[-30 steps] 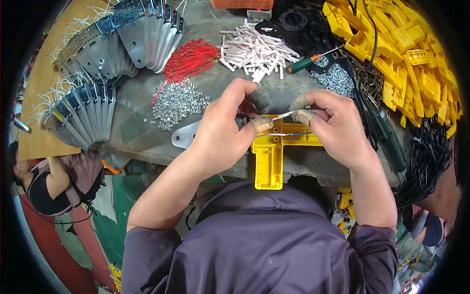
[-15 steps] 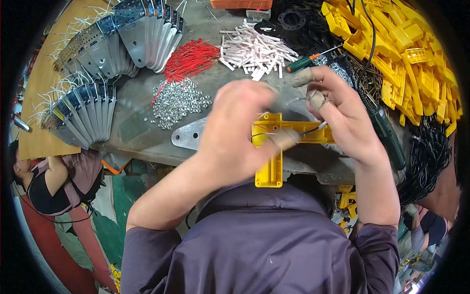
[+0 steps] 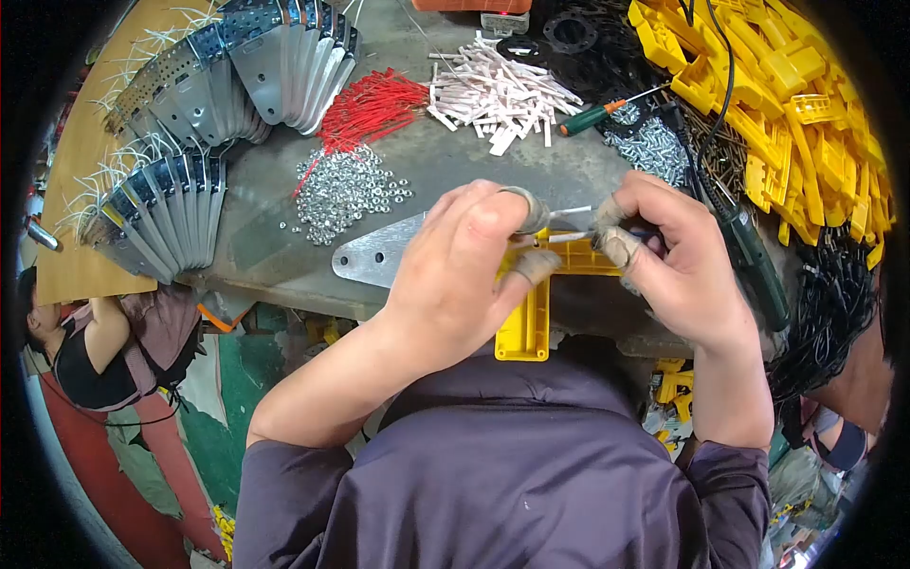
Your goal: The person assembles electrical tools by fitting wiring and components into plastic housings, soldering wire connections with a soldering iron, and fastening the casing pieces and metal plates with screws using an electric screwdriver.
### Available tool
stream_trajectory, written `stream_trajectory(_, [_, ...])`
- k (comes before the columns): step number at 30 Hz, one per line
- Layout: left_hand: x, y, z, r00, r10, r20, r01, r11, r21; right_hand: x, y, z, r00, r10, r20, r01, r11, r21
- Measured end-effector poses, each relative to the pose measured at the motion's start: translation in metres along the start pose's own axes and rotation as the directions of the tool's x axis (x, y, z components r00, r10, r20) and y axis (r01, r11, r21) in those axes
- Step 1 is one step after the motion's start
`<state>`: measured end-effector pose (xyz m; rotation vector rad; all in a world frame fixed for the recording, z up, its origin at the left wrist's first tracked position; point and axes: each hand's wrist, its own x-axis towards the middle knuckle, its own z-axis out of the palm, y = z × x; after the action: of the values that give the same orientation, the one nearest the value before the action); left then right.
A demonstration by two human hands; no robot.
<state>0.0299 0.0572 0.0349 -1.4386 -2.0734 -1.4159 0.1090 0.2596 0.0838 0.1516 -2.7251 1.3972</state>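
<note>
My left hand [image 3: 455,261] is over the yellow plastic housing [image 3: 521,322], with covers on its fingertips. Its thumb and forefinger are apart, close to two thin white pieces [image 3: 569,237] that span the gap between my hands. Whether the left fingertips touch them is unclear. Opposite, my right hand [image 3: 687,256] has covered thumb and forefinger pinched on the thin wire ends, where the white pieces meet them. The T-shaped housing lies open side up at the table edge, partly hidden by both hands. A flat metal plate [image 3: 365,261] with holes pokes out left of it.
Behind are loose nuts [image 3: 346,194], red sleeves [image 3: 374,104], white strips [image 3: 498,90], screws [image 3: 654,152] and a screwdriver [image 3: 597,116]. Stacked metal brackets [image 3: 194,95] stand left, yellow housings [image 3: 796,85] right. A green power tool [image 3: 754,256] lies beside my right hand. Another person [image 3: 104,346] is at left.
My left hand's fingers have come down toward the right hand, and white pieces now show between them. The right hand has lowered slightly, its fingers closing in.
</note>
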Motion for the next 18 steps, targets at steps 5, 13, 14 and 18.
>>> stream_trajectory(5, [-0.003, -0.002, -0.007, 0.986, -0.07, 0.15, 0.07, 0.998, 0.01, 0.0, 0.007, 0.013, 0.995, -0.063, -0.082, 0.065, 0.997, 0.03])
stream_trajectory(13, [0.052, -0.042, -0.035, 0.508, -0.272, 0.817, 0.721, 0.654, -0.23, -0.004, 0.014, 0.01, 0.992, -0.126, -0.011, 0.126, 0.992, -0.008])
stream_trajectory(14, [0.055, -0.045, -0.039, 0.463, -0.229, 0.856, 0.763, 0.594, -0.253, -0.007, 0.021, 0.011, 0.994, -0.107, -0.003, 0.107, 0.994, 0.035])
stream_trajectory(18, [0.054, -0.059, -0.039, 0.424, -0.003, 0.906, 0.709, 0.624, -0.329, -0.013, 0.026, 0.01, 0.994, -0.103, 0.034, 0.099, 0.99, 0.101])
